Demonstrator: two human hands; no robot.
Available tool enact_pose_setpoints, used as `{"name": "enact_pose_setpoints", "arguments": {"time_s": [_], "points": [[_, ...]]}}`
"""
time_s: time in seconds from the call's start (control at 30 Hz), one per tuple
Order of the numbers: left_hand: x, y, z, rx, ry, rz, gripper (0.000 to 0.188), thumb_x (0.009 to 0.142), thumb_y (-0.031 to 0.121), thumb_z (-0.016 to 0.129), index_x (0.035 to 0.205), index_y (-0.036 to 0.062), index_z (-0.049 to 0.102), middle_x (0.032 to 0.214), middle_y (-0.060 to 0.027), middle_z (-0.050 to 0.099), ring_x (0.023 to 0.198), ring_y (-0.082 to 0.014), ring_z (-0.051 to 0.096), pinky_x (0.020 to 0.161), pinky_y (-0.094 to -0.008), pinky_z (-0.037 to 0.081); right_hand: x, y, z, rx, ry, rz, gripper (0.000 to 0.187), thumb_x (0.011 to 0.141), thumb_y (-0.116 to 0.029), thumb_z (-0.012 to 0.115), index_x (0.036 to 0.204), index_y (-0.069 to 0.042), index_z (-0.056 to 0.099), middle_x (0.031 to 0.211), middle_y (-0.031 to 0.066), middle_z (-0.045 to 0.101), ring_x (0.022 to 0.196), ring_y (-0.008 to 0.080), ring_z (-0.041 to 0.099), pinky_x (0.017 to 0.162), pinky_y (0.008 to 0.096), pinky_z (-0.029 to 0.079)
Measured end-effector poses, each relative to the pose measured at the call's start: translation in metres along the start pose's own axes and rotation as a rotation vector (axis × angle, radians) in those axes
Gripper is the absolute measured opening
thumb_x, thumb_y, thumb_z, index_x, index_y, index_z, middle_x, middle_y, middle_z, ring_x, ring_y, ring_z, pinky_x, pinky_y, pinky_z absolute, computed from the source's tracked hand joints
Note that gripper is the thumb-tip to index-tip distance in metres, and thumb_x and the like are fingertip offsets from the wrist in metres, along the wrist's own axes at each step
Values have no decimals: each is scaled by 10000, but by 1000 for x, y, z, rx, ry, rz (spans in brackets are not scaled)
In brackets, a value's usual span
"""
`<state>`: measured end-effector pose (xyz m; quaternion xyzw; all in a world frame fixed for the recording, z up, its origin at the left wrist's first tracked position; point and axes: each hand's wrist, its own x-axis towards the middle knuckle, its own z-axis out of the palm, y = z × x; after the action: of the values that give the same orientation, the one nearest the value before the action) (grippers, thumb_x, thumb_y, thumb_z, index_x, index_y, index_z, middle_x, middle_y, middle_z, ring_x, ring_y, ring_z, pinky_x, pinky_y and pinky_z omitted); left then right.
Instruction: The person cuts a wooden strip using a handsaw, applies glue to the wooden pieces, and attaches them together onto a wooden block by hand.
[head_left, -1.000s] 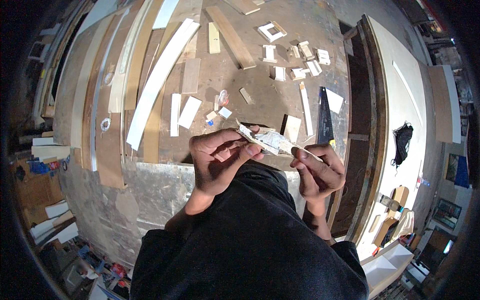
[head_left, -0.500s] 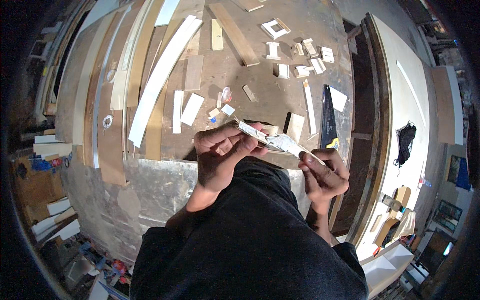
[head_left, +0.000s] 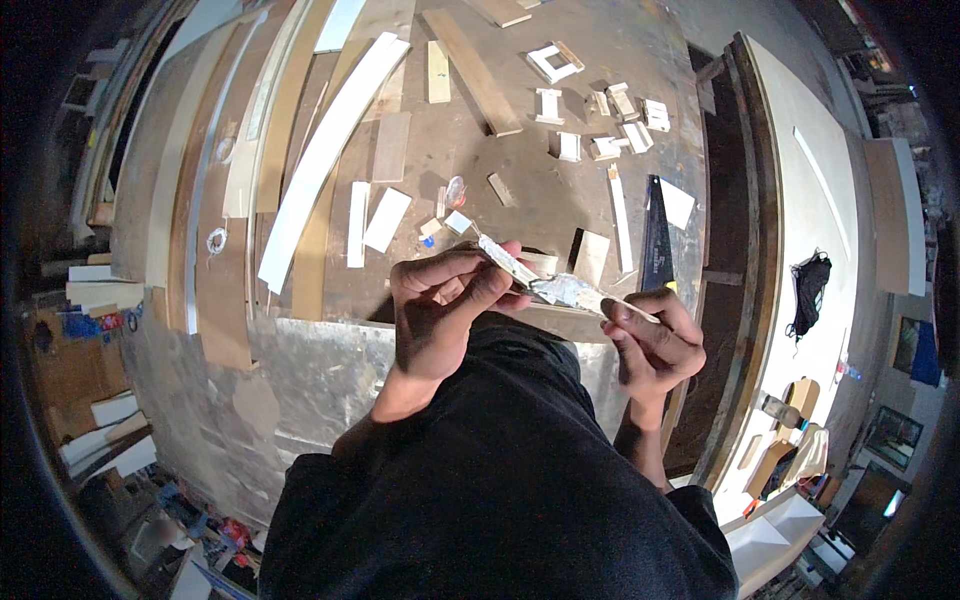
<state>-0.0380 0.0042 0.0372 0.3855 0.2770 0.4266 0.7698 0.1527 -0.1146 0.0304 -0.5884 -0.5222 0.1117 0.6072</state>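
Note:
My left hand (head_left: 440,300) pinches a narrow wooden piece (head_left: 505,260) between thumb and fingers, and white paste coats its upper edge. My right hand (head_left: 655,340) grips the end of a thin, flat wooden strip (head_left: 575,291), whose other end is smeared with the same white paste. The strip's pasted end meets or overlaps the lower end of the left-hand piece; whether they touch I cannot tell. Both hands are raised over the near edge of the wooden workbench (head_left: 330,345). Behind the held pieces a pale wood block (head_left: 592,256) lies on the bench.
A handsaw (head_left: 657,230) lies to the right, its handle hidden by my right hand. Small wooden assemblies (head_left: 605,148) cluster at the far right. Long boards (head_left: 325,170) cover the left side. A second table (head_left: 820,180) bears a black mesh bundle (head_left: 808,290).
The strip in my right hand has shifted slightly right and down along the left-hand piece. My right hand moved a little right and now covers the saw's handle. My left hand barely moved.

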Motion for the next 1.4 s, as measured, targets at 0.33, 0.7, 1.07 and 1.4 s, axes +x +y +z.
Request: {"name": "enact_pose_setpoints", "arguments": {"time_s": [0.33, 0.7, 1.07, 1.4], "points": [[-1, -4, -2, 56, 59, 70, 187, 938, -30, 683, 1113, -95, 692, 1077, -194, 717, 937, -232, 720, 806, -366, 662, 9, -4, 7, -36, -98, -59, 186, 789, 1, 807, 972, 28, 788, 795, 141, 703, 750, 192, 698, 642, 250, 517], [5, -19, -6, 252, 42, 323, 150, 950, 46, 702, 1079, -32, 698, 1103, -175, 713, 961, -248, 720, 812, -386, 656, 5, -1, 22, -53, -23, -46, 271, 767, 34, 813, 1033, -13, 797, 843, 105, 703, 677, 162, 644, 572, 257, 468], [5, -19, 6, 434, 162, 514, 157, 898, -107, 696, 1054, -118, 708, 980, -190, 727, 890, -190, 715, 789, -306, 586, -4, -2, 34, -126, 53, -95, 333, 779, 89, 793, 1090, -28, 777, 869, 107, 705, 634, 121, 614, 548, 257, 468], [-6, -16, 8, 812, 192, 659, 131, 924, -31, 710, 1037, -95, 726, 1037, -171, 746, 921, -203, 718, 821, -315, 588, -10, -6, 43, -81, 94, -158, 311, 783, 78, 802, 1078, -17, 773, 860, 129, 719, 671, 151, 662, 550, 237, 474]]}}
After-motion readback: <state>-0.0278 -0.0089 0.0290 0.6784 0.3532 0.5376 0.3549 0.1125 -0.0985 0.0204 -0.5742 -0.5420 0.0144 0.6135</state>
